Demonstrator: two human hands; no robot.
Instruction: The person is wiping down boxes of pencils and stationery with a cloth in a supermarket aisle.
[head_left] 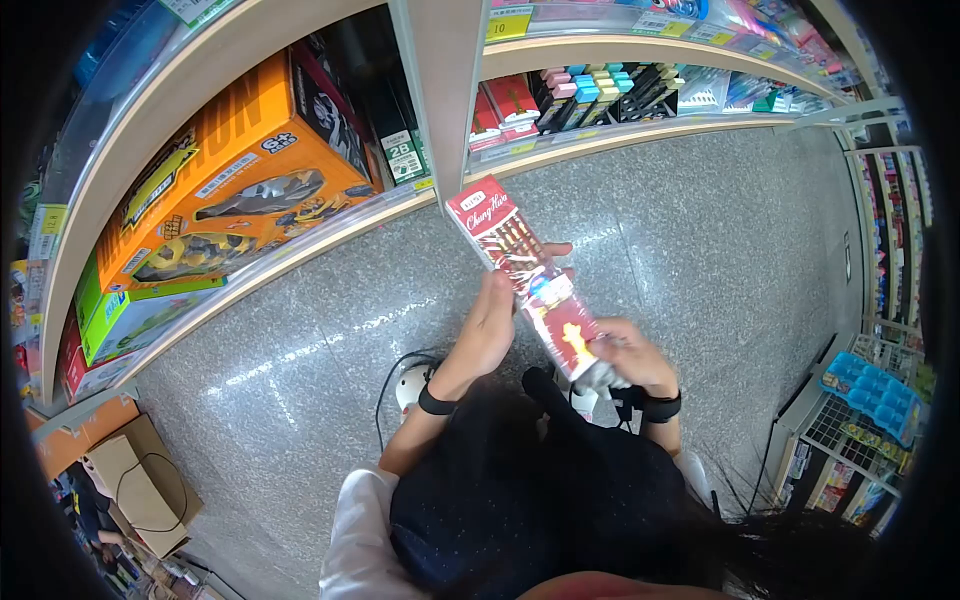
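A long red box of Chung Hwa pencils [484, 209], with pencils pictured or showing along its middle, is held slantwise in front of my body above the floor. My left hand [488, 328] grips its side near the middle, thumb on the near edge and fingertips showing past the far edge. My right hand [634, 356] holds the lower end, its thumb by a yellow emblem. Something greyish and crinkled shows under that end; I cannot make out what it is. Bright glare lies across the box's shiny surface.
Shelves ahead hold a large orange toy box [240, 180], a green box [140, 315], a 2B pencil box [402, 158] and coloured markers [590, 85]. At right, a blue tray [872, 395] sits on a rack. A cardboard box [145, 485] stands lower left, with another person beyond it.
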